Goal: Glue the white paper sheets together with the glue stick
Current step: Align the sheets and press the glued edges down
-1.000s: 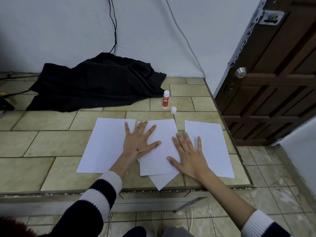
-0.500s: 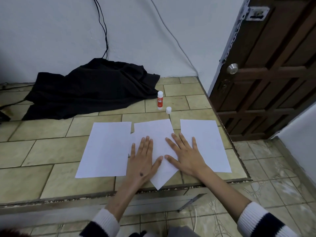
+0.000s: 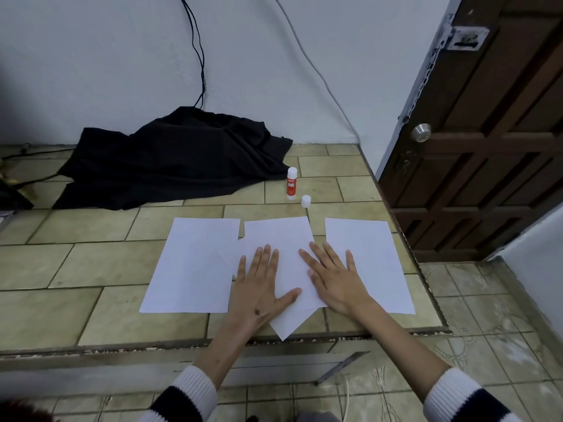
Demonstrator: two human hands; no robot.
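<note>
Both hands lie flat, fingers straight and spread, on the middle sheets point(image 3: 275, 239): the left hand point(image 3: 259, 287) on their near left part, the right hand point(image 3: 332, 278) on their right edge. Two sheets are stacked there, the upper roughly square to the counter, the lower one turned so that a corner sticks out toward the person past the counter's point(image 3: 91, 269) front edge. The step in hand looks like pressing the pair together so the glue takes.

A left sheet point(image 3: 189, 266) lies just beside the pair, touching or slightly overlapped at its right edge; a right sheet point(image 3: 368, 263) lies apart, with a strip of tile between. Neither seems joined yet, so the task is likely partway done.

The next move probably calls for lifting one hand off, reaching for the glue stick point(image 3: 291, 183), which stands upright and uncapped behind the sheets, and coating another sheet. Its cap point(image 3: 306, 201) stands just beside it.

The only container is the glue stick itself; how much glue is in it cannot be told.
</note>
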